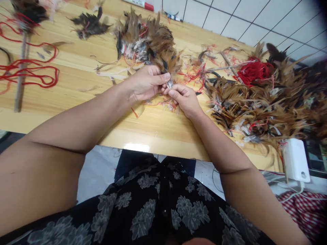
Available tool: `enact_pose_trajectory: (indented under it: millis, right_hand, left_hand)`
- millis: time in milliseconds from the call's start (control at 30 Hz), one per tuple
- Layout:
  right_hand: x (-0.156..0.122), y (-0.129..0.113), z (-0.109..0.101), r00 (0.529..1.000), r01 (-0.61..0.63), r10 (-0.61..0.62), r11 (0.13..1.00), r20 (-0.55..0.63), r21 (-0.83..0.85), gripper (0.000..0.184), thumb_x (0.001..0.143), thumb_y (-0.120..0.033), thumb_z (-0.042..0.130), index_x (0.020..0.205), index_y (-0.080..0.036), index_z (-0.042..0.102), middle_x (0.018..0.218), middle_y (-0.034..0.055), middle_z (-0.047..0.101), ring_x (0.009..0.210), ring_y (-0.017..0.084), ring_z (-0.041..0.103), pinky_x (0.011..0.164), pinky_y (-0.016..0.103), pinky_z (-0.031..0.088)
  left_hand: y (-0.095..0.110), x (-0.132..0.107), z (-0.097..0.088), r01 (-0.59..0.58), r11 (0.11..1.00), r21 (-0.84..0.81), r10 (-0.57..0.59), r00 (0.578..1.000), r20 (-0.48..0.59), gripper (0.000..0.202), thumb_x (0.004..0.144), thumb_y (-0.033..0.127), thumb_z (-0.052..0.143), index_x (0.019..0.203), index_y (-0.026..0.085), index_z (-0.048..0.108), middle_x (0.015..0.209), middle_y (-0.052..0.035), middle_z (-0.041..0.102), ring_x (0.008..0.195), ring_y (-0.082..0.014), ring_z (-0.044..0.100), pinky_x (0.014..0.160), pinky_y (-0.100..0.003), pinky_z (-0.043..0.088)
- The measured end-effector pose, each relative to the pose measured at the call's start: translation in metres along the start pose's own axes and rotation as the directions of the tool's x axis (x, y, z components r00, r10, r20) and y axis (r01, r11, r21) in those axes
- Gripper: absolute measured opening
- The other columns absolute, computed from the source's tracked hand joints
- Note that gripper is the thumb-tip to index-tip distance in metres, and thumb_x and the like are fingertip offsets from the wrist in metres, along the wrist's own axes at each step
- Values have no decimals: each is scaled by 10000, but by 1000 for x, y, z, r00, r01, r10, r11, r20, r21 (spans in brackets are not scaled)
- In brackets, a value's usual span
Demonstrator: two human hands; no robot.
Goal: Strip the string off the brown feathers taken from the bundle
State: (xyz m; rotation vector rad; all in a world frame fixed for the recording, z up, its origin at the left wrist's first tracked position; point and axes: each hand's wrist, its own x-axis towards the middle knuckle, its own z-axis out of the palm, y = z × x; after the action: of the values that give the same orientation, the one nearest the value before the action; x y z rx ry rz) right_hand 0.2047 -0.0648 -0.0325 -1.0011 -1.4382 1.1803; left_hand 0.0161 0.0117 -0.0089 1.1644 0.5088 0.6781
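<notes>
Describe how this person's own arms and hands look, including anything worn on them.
The left hand and right hand are bare, with no gloves or visible rings. The forearms are uncovered by sleeves, and no watch or bracelet shows. Below them is a black top with a grey flower print.

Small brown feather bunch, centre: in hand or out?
In: the left hand and right hand grip the feather bunch near its pale end.
</notes>
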Motion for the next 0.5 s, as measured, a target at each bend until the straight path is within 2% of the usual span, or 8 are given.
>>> enact_pose_trajectory:
  millis: [100,233,367,500]
  right_hand:
    - [1,0,1,1000,-1,1,1000,1,-2,744,824,-950,878,846,-224,718,944,44,767,1013,201,727,917,349,648]
    - [1,3,0,1000,13,-13,1000,-6,-8,749,860,-963,837,840,-230,687,942,46,754,1040,205,733,935,347,654]
    - [1,5,0,1000,8,-8,1000,-17,-17,737,886,-949,825,845,-226,690,985,55,795,1017,191,730,931,335,654]
    - [1,3,3,999,-41,39,998,-37,-53,672,921,-866,859,834,-222,687,993,57,813,1008,188,715,921,328,639]
  left_hand:
    - [1,0,-1,8,999,-50,-9,1000,-8,532,1056,477,974,707,147,746,686,-28,685,642,-129,610,694,-275,545]
    - [2,-1,2,53,997,-63,-54,998,-14,528,1156,359,852,698,117,753,693,-48,708,637,-116,671,674,-222,567]
    - [5,-3,7,76,992,-97,-78,997,-18,458,1126,267,883,705,121,775,698,-40,728,619,-106,680,656,-192,588]
    - [5,-4,8,62,992,-108,-62,998,8,445,1091,278,935,703,125,781,675,-39,721,605,-97,656,673,-191,601]
